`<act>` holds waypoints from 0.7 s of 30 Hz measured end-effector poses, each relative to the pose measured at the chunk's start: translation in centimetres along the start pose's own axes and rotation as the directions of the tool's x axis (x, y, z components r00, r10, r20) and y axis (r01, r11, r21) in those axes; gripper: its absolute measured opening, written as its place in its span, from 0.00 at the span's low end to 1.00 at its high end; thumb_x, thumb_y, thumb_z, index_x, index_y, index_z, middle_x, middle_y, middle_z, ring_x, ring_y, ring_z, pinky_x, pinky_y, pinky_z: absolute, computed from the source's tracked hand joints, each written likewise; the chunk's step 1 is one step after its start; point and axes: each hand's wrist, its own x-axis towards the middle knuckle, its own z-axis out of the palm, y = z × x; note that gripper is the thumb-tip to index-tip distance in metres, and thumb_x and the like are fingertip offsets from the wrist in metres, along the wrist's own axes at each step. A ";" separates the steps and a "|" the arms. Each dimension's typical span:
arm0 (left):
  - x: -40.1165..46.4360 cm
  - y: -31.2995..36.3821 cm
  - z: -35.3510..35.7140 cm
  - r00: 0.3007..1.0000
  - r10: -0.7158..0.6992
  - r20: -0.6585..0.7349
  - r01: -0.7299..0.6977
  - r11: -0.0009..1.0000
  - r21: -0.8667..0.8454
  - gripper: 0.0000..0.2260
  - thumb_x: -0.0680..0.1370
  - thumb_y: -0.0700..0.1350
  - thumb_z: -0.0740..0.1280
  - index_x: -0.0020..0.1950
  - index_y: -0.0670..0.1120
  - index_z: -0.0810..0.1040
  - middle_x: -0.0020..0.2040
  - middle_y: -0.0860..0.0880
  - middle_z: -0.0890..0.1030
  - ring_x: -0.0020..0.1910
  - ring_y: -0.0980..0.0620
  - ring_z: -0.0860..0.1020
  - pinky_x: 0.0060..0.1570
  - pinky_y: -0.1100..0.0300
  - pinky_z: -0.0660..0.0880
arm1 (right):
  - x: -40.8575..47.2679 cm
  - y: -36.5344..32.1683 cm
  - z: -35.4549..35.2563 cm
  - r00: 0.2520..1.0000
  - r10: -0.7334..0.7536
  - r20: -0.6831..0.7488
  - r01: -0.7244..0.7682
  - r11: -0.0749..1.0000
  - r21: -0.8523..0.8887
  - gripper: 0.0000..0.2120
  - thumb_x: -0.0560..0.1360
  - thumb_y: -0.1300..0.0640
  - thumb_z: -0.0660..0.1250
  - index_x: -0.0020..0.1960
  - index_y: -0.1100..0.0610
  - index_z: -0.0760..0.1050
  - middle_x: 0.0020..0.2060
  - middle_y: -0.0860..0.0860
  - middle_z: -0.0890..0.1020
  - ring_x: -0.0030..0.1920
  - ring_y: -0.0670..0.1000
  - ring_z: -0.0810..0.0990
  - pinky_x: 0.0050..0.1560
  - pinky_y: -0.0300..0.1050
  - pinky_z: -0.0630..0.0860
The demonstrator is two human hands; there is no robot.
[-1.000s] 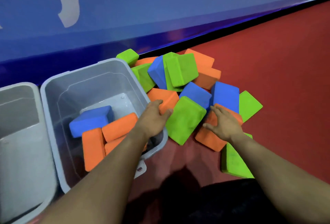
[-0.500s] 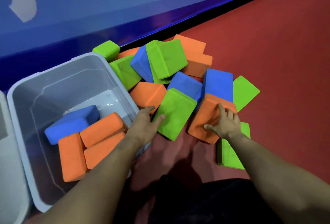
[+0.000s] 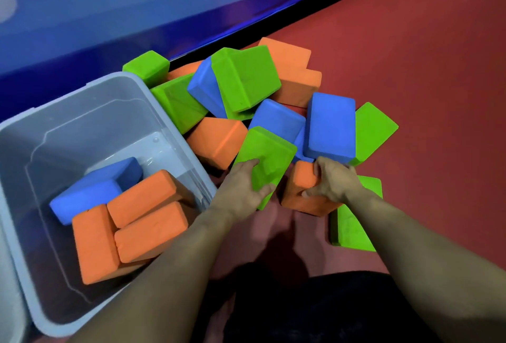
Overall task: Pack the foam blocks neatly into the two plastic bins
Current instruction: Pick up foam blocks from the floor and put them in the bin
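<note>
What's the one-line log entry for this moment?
left hand: grips green block | right hand: grips orange block | bin: four blocks inside | pile remains

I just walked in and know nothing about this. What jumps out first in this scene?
A jumble of bright green, orange and blue foam blocks heaped on the red floor beside a blue wall. At its near edge, the left hand grips a green block and the right hand holds an orange block. To the left stands a grey bin with three orange blocks and one blue inside.
</note>
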 end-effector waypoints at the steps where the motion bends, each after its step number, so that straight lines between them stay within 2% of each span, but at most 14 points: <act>1: 0.2 0.2 0.5 0.999 0.039 0.021 -0.040 0.997 0.058 0.37 0.75 0.53 0.74 0.79 0.45 0.62 0.76 0.44 0.66 0.75 0.47 0.65 0.75 0.53 0.61 | -0.3 -0.1 -0.6 0.998 -0.059 0.005 0.059 0.996 0.062 0.31 0.56 0.36 0.82 0.44 0.48 0.67 0.40 0.44 0.78 0.47 0.51 0.78 0.50 0.47 0.68; 3: 0.7 0.6 1.5 0.992 0.102 0.081 -0.114 0.979 0.171 0.43 0.71 0.54 0.77 0.80 0.46 0.60 0.76 0.45 0.65 0.75 0.46 0.65 0.75 0.51 0.61 | -1.0 -0.7 -2.0 0.979 -0.199 0.038 0.184 0.953 0.239 0.30 0.56 0.40 0.85 0.42 0.49 0.67 0.32 0.43 0.74 0.33 0.44 0.72 0.36 0.40 0.64; 5: 0.8 1.2 2.6 0.980 0.152 0.126 -0.177 0.960 0.219 0.48 0.68 0.56 0.79 0.81 0.48 0.57 0.78 0.47 0.62 0.76 0.47 0.63 0.75 0.50 0.62 | -1.4 -1.6 -3.0 0.939 -0.336 0.077 0.287 0.885 0.367 0.29 0.57 0.43 0.86 0.41 0.49 0.67 0.30 0.43 0.71 0.29 0.42 0.66 0.30 0.37 0.64; 8: 1.0 1.8 3.5 0.979 0.170 0.112 -0.189 0.964 0.189 0.49 0.66 0.57 0.80 0.80 0.53 0.57 0.74 0.51 0.63 0.73 0.48 0.67 0.70 0.49 0.68 | -1.5 -2.6 -3.2 0.889 -0.437 0.141 0.339 0.832 0.440 0.27 0.59 0.43 0.85 0.42 0.48 0.68 0.34 0.44 0.74 0.33 0.43 0.68 0.33 0.39 0.66; 10: 1.3 1.9 3.4 0.984 0.147 0.102 -0.165 0.965 0.202 0.46 0.64 0.57 0.81 0.76 0.54 0.61 0.69 0.52 0.66 0.68 0.48 0.71 0.65 0.48 0.72 | -1.4 -2.0 -2.9 0.884 -0.429 0.185 0.258 0.778 0.572 0.22 0.62 0.47 0.84 0.45 0.48 0.73 0.45 0.42 0.80 0.41 0.43 0.76 0.44 0.38 0.73; 12: 1.6 1.6 3.2 0.987 0.114 0.110 -0.141 0.951 0.275 0.45 0.63 0.57 0.81 0.75 0.54 0.62 0.67 0.51 0.66 0.67 0.46 0.72 0.64 0.47 0.73 | -1.1 -0.7 -1.9 0.940 -0.307 0.145 0.113 0.686 0.719 0.19 0.64 0.50 0.83 0.49 0.50 0.79 0.60 0.44 0.79 0.57 0.39 0.79 0.60 0.32 0.73; 13: 1.6 1.3 3.2 0.991 0.076 0.114 -0.108 0.945 0.308 0.46 0.64 0.58 0.81 0.75 0.54 0.61 0.67 0.50 0.66 0.67 0.46 0.71 0.64 0.47 0.73 | -0.9 0.4 -0.9 0.977 -0.187 0.105 0.051 0.677 0.734 0.21 0.64 0.49 0.83 0.52 0.51 0.79 0.63 0.45 0.77 0.60 0.40 0.77 0.61 0.29 0.70; 14: 1.6 1.0 3.2 0.993 0.032 0.115 -0.069 0.941 0.330 0.47 0.64 0.58 0.81 0.76 0.55 0.60 0.67 0.50 0.65 0.68 0.46 0.71 0.64 0.47 0.73 | -0.8 1.3 0.2 0.997 -0.044 0.067 -0.016 0.710 0.704 0.24 0.64 0.45 0.83 0.55 0.51 0.79 0.65 0.48 0.75 0.63 0.42 0.75 0.62 0.30 0.68; 15: 1.6 0.7 3.3 0.993 -0.001 0.118 -0.040 0.937 0.347 0.48 0.64 0.59 0.80 0.78 0.56 0.59 0.68 0.49 0.65 0.68 0.45 0.71 0.65 0.47 0.72 | -0.9 2.4 1.4 0.994 0.076 0.073 -0.105 0.740 0.664 0.31 0.62 0.40 0.82 0.60 0.49 0.77 0.69 0.51 0.73 0.68 0.46 0.72 0.67 0.35 0.67; 17: 1.6 0.0 3.5 0.989 -0.037 0.142 -0.025 0.913 0.407 0.48 0.65 0.59 0.80 0.78 0.57 0.57 0.68 0.49 0.64 0.68 0.45 0.71 0.64 0.46 0.73 | -1.5 4.1 4.0 0.942 0.236 0.239 -0.332 0.766 0.550 0.47 0.62 0.33 0.79 0.75 0.47 0.67 0.79 0.58 0.60 0.79 0.54 0.56 0.79 0.49 0.57; 18: 1.5 -0.3 3.6 0.987 -0.052 0.152 -0.021 0.896 0.444 0.48 0.65 0.59 0.80 0.78 0.58 0.58 0.68 0.48 0.64 0.68 0.44 0.71 0.63 0.46 0.73 | -1.9 4.7 5.1 0.902 0.292 0.319 -0.419 0.774 0.474 0.51 0.64 0.33 0.78 0.80 0.47 0.60 0.81 0.59 0.51 0.81 0.57 0.48 0.80 0.54 0.52; 19: 1.4 -0.7 3.8 0.986 -0.073 0.150 -0.005 0.884 0.467 0.47 0.65 0.58 0.80 0.77 0.57 0.59 0.68 0.48 0.64 0.68 0.44 0.71 0.63 0.45 0.74 | -2.2 5.3 5.9 0.870 0.338 0.359 -0.473 0.780 0.410 0.53 0.65 0.33 0.77 0.81 0.46 0.55 0.81 0.60 0.45 0.81 0.60 0.44 0.80 0.58 0.49; 21: 1.3 -1.5 4.0 0.986 -0.116 0.121 0.047 0.884 0.465 0.45 0.65 0.58 0.81 0.76 0.56 0.61 0.67 0.46 0.65 0.68 0.41 0.71 0.63 0.44 0.73 | -3.0 6.2 6.6 0.817 0.450 0.360 -0.565 0.751 0.341 0.55 0.65 0.33 0.77 0.82 0.43 0.49 0.81 0.62 0.40 0.80 0.67 0.42 0.79 0.62 0.47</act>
